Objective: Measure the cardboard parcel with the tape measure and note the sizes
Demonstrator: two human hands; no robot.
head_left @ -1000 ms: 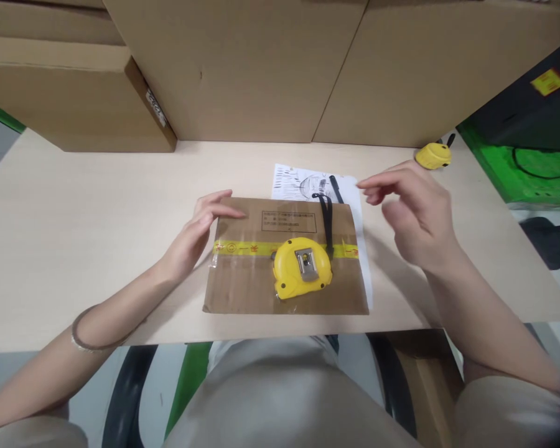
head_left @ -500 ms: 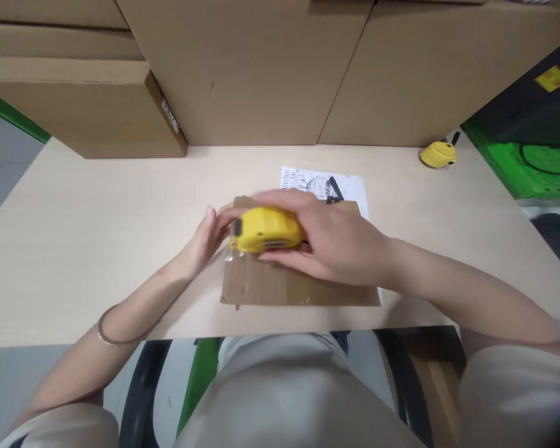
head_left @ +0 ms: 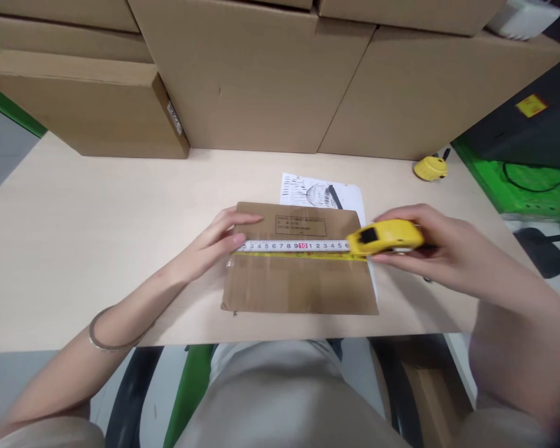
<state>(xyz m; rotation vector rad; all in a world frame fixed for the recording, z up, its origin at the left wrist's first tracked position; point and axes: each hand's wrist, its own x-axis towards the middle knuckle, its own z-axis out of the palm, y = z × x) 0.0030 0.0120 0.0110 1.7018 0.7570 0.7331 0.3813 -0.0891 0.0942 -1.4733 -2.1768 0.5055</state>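
Tape measure [head_left: 385,236], yellow case, head view: held in the right hand [head_left: 441,255], fingers wrapped around it, just off the right edge of a flat cardboard piece [head_left: 299,281] lying on the table [head_left: 98,236]. White blade [head_left: 294,246] drawn out leftward across the cardboard, numerals up, running along a yellow tape strip. Left hand [head_left: 214,246], fingers loosely extended, presses the blade's free end down at the cardboard's left edge. A printed sheet [head_left: 322,191] shows from under the far edge. Second yellow tape measure [head_left: 429,168] sits well apart, far right, near stacked cardboard boxes [head_left: 242,74].
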